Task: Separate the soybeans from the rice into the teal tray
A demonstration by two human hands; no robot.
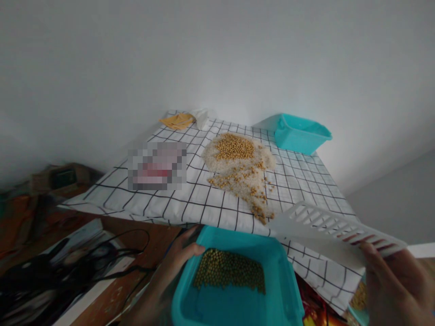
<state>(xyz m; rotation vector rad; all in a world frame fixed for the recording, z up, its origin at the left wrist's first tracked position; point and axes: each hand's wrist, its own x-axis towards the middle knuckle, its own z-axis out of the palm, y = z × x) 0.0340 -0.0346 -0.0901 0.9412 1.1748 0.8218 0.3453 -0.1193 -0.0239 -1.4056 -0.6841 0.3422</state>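
My left hand [178, 258] grips the left rim of a teal plastic tub [282, 290] held below the table's near edge; a layer of soybeans [229, 269] lies in it. My right hand [396, 283] holds a white slotted scoop [326, 226], its front edge resting on the checked tablecloth [170, 199] at the tail of the pile. That pile of rice mixed with soybeans [243, 165] spreads across the middle of the cloth.
A second teal tub [299, 133] stands at the table's far right corner. A yellow cloth [177, 121] and a white object lie at the far edge, a blurred-out item [157, 166] at the left. Black cables [84, 258] and clutter fill the floor on the left.
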